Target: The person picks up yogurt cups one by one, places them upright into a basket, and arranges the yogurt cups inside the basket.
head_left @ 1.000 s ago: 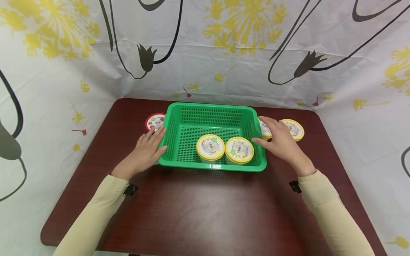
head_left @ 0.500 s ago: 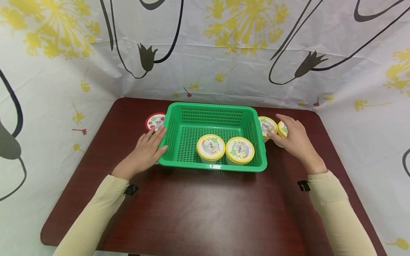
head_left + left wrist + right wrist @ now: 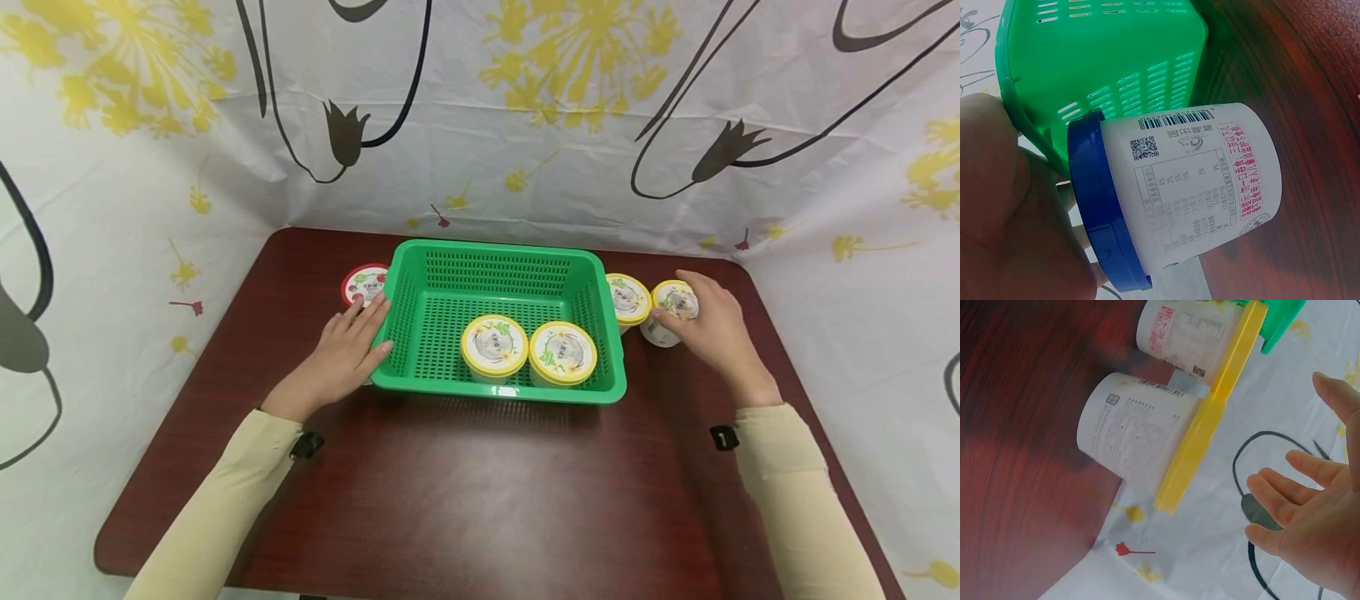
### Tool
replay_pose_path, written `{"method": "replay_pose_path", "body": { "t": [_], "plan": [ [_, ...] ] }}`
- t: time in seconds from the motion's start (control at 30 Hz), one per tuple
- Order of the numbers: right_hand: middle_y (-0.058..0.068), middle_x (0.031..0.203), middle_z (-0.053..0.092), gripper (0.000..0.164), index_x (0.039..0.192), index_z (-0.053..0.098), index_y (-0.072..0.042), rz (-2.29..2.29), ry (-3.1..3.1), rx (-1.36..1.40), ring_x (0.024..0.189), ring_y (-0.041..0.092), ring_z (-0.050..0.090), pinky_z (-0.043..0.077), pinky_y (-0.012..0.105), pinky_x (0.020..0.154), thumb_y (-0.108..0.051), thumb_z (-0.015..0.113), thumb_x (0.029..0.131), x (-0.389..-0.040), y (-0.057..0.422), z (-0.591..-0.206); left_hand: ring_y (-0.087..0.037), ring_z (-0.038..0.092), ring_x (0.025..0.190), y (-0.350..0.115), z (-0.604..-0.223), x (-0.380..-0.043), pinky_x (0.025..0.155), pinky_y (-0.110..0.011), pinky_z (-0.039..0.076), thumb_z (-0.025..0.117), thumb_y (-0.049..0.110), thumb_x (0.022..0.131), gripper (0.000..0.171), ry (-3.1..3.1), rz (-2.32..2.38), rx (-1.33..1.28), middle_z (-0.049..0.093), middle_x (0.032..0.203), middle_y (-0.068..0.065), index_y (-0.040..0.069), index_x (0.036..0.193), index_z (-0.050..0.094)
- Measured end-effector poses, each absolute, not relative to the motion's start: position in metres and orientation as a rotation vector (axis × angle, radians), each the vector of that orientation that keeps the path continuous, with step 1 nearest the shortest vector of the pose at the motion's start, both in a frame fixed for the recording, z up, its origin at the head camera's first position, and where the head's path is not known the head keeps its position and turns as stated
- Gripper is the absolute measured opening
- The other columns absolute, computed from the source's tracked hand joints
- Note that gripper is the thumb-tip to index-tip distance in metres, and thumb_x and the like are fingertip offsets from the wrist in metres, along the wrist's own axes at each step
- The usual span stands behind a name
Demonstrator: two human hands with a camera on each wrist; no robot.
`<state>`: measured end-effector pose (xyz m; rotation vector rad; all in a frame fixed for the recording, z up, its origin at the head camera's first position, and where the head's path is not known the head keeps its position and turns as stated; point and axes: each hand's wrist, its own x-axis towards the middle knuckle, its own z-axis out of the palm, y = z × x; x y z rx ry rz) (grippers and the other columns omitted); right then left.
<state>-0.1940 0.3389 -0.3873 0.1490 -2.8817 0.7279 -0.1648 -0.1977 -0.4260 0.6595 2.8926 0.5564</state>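
My left hand (image 3: pixel 341 358) lies with straight fingers at the left rim of the green plastic basket (image 3: pixel 495 248). Under that palm, the left wrist view shows a white tub with a blue lid (image 3: pixel 1107 206) beside the basket wall. Two yellow-lidded tubs, one left (image 3: pixel 493 344) and one right (image 3: pixel 562 352), stand inside the basket. My right hand (image 3: pixel 712 325), fingers spread, is over the right side of an outer yellow-lidded tub (image 3: pixel 673 298). In the right wrist view the fingers (image 3: pixel 1272 497) are apart from the tub's lid.
Another yellow-lidded tub (image 3: pixel 628 298) stands between the basket and the outer tub, lids side by side. A red-lidded tub (image 3: pixel 363 282) is at the basket's left, partly covered by my left fingers. The dark red table (image 3: pixel 480 500) meets a patterned white cloth (image 3: pixel 450 150) behind.
My right hand has moved right, from the basket's right rim to the outer yellow-lidded tub. That tub stands slightly farther left than a second ago. My left hand and the basket stay put.
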Motion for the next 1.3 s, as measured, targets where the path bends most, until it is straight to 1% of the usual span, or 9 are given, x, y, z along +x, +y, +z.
{"method": "replay_pose_path", "body": {
  "t": [0.17,0.27,0.4,0.7,1.07,1.17,1.3],
  "plan": [
    [0.032,0.151,0.037,0.079,0.15,0.036,0.001,0.727,-2.883,0.108,0.138,0.054,0.032,0.024,0.07,0.109,-0.037,0.07,0.091,-0.197,0.347,-0.392,-0.039,0.0,0.156,-0.198,-0.426,-0.165,0.121,-0.064,0.006,0.033,0.043,0.107,0.067,2.889,0.553,0.658,0.0,0.17,-0.004,0.015,0.161,0.004],
    [0.033,0.152,0.035,0.079,0.15,0.034,0.003,0.719,-2.897,0.078,0.138,0.054,0.031,0.024,0.07,0.109,-0.035,0.07,0.091,-0.199,0.353,-0.397,-0.04,0.001,0.155,-0.199,-0.426,-0.165,0.121,-0.065,0.006,0.034,0.043,0.107,0.067,2.891,0.559,0.663,0.001,0.17,-0.005,0.014,0.161,0.005],
    [0.034,0.152,0.033,0.082,0.15,0.033,0.005,0.707,-2.922,0.042,0.139,0.055,0.03,0.022,0.07,0.111,-0.035,0.072,0.09,-0.201,0.359,-0.405,-0.04,0.002,0.155,-0.199,-0.426,-0.165,0.12,-0.065,0.007,0.034,0.043,0.107,0.067,2.893,0.56,0.663,0.001,0.17,-0.005,0.014,0.161,0.005],
    [0.036,0.153,0.029,0.093,0.154,0.024,0.004,0.747,-2.983,-0.02,0.139,0.057,0.027,0.022,0.072,0.109,-0.046,0.069,0.09,-0.206,0.368,-0.42,-0.039,0.001,0.156,-0.198,-0.426,-0.165,0.121,-0.064,0.006,0.035,0.043,0.107,0.068,2.891,0.557,0.657,0.0,0.17,-0.003,0.015,0.161,0.005],
    [0.037,0.145,0.039,0.091,0.152,0.028,0.005,0.744,-2.929,-0.061,0.13,0.056,0.036,0.03,0.07,0.101,-0.043,0.072,0.088,-0.207,0.37,-0.432,-0.04,0.001,0.156,-0.199,-0.428,-0.166,0.121,-0.064,0.006,0.034,0.043,0.107,0.067,2.893,0.549,0.664,0.001,0.17,-0.004,0.016,0.161,0.005],
    [0.037,0.143,0.04,0.093,0.152,0.028,0.003,0.761,-2.899,-0.094,0.13,0.055,0.036,0.029,0.07,0.102,-0.042,0.074,0.086,-0.207,0.372,-0.434,-0.04,0.001,0.156,-0.199,-0.428,-0.166,0.121,-0.064,0.006,0.034,0.043,0.107,0.067,2.89,0.548,0.663,0.001,0.17,-0.004,0.016,0.161,0.005],
    [0.036,0.144,0.04,0.092,0.152,0.031,0.002,0.775,-2.839,-0.127,0.13,0.055,0.035,0.026,0.069,0.105,-0.04,0.077,0.084,-0.207,0.374,-0.432,-0.04,0.001,0.156,-0.199,-0.427,-0.166,0.121,-0.064,0.007,0.033,0.043,0.107,0.067,2.896,0.547,0.666,0.001,0.17,-0.004,0.016,0.161,0.005]
  ]
}}
